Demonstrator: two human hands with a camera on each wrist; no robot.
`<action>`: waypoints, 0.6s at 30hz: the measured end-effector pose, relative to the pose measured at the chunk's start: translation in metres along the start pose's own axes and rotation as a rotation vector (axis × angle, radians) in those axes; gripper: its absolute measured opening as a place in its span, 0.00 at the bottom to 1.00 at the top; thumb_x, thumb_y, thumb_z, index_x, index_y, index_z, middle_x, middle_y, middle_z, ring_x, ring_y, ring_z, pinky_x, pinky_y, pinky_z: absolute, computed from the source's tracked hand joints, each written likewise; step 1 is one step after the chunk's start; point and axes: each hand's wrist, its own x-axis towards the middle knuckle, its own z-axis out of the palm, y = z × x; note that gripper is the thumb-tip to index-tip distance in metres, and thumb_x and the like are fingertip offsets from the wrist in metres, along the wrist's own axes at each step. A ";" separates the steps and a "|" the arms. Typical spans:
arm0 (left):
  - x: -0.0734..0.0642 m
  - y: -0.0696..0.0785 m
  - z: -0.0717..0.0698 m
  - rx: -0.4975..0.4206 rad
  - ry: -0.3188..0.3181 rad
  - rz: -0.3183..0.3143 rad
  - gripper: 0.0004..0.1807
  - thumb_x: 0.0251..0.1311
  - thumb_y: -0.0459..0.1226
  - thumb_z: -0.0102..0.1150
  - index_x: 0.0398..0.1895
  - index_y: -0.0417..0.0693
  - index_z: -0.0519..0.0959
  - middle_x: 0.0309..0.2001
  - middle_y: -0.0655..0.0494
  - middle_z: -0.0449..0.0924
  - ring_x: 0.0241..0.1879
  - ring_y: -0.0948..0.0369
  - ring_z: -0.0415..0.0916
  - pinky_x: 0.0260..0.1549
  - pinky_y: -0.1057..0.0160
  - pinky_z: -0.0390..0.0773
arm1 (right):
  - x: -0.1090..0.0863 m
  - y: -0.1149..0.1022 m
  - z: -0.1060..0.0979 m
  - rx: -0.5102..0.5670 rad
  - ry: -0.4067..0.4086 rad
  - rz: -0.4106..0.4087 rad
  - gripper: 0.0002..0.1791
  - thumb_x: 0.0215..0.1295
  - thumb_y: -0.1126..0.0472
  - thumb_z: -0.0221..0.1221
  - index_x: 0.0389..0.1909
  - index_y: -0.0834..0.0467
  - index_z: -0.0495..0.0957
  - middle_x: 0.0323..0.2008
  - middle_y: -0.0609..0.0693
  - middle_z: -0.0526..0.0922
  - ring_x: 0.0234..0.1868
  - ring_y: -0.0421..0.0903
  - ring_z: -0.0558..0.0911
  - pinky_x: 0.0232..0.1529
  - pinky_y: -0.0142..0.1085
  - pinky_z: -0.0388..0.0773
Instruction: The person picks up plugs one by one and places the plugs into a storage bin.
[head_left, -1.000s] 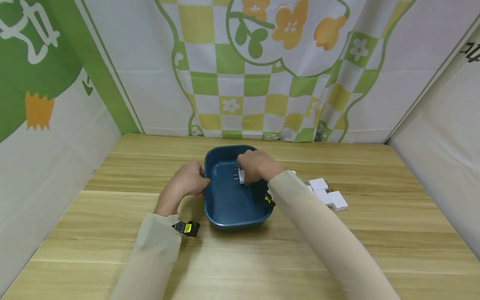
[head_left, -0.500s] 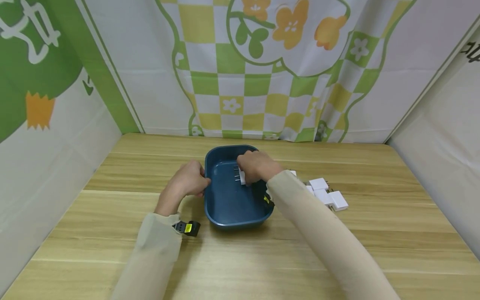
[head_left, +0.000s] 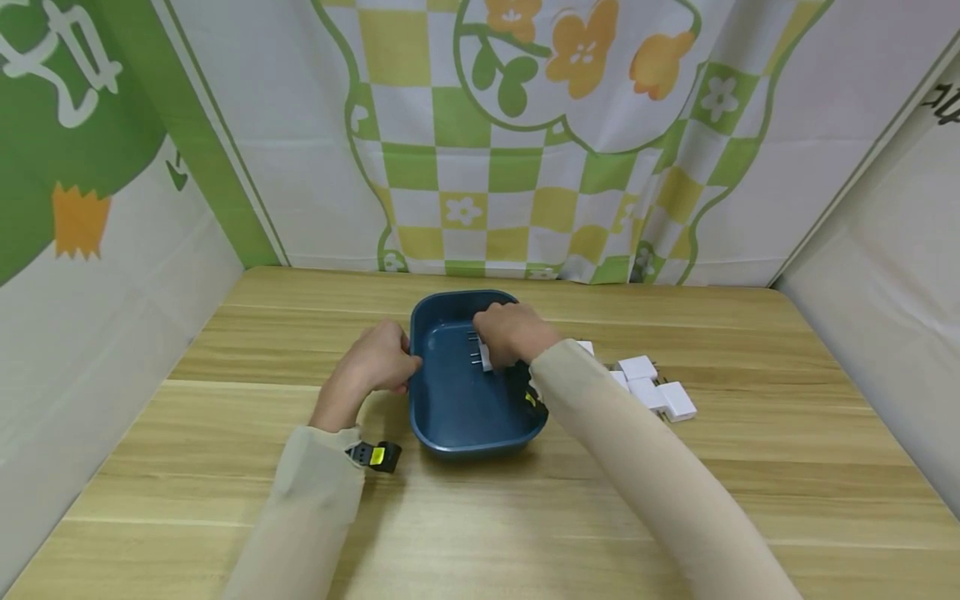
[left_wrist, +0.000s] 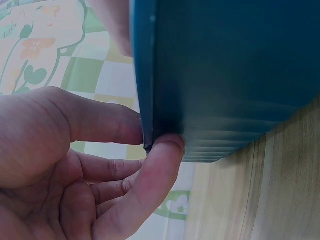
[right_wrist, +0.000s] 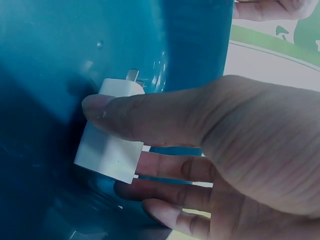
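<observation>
So the dark blue plastic tub (head_left: 457, 412) is parked around the middle of the worktop (head_left: 450, 533), and it's being handled from both sides. Its left wall is held by the left hand (head_left: 378, 358): in the left wrist view the rim is pinched pretty snugly, with the thumb (left_wrist: 107, 122) set on one side and a bent index finger (left_wrist: 145, 187) on the other. The remaining fingers are tucked in below.

The right hand (head_left: 512, 329) is dipped into the far right part of the tub. A white plug adapter (right_wrist: 107, 155) is clamped there, with the thumb laid across its face and the fingers curled in behind. Metal prongs (right_wrist: 132, 75) are poked out past one end, and in the head view they're pointed left. A sliver of white is also shown just behind the block, but whether that's a second adapter can't really be told. Same for whether the tub's floor is being touched by the block: can't be made out.

Over to the right of the tub, more white adapters (head_left: 645, 393) are bunched together on the worktop, partly hidden by the right sleeve (head_left: 630, 442). Prongs can be seen on a few of them. A black strap with a yellow patch (head_left: 378, 456) is worn at the left wrist, and the far side is closed off by a checked floral curtain (head_left: 457, 167).
</observation>
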 end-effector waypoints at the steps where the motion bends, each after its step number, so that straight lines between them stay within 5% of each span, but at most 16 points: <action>1: 0.000 0.000 0.000 0.000 0.000 -0.001 0.14 0.67 0.33 0.54 0.21 0.40 0.76 0.19 0.47 0.81 0.23 0.53 0.83 0.20 0.65 0.69 | 0.000 0.000 0.000 -0.001 -0.003 0.001 0.15 0.62 0.59 0.70 0.49 0.55 0.81 0.40 0.49 0.82 0.39 0.46 0.79 0.41 0.40 0.78; 18: 0.000 -0.001 0.000 -0.010 -0.001 0.003 0.13 0.67 0.33 0.54 0.22 0.39 0.77 0.18 0.48 0.81 0.24 0.52 0.84 0.20 0.64 0.70 | 0.002 -0.004 0.000 -0.032 -0.012 0.008 0.16 0.59 0.60 0.72 0.48 0.55 0.82 0.39 0.49 0.83 0.38 0.46 0.79 0.40 0.41 0.78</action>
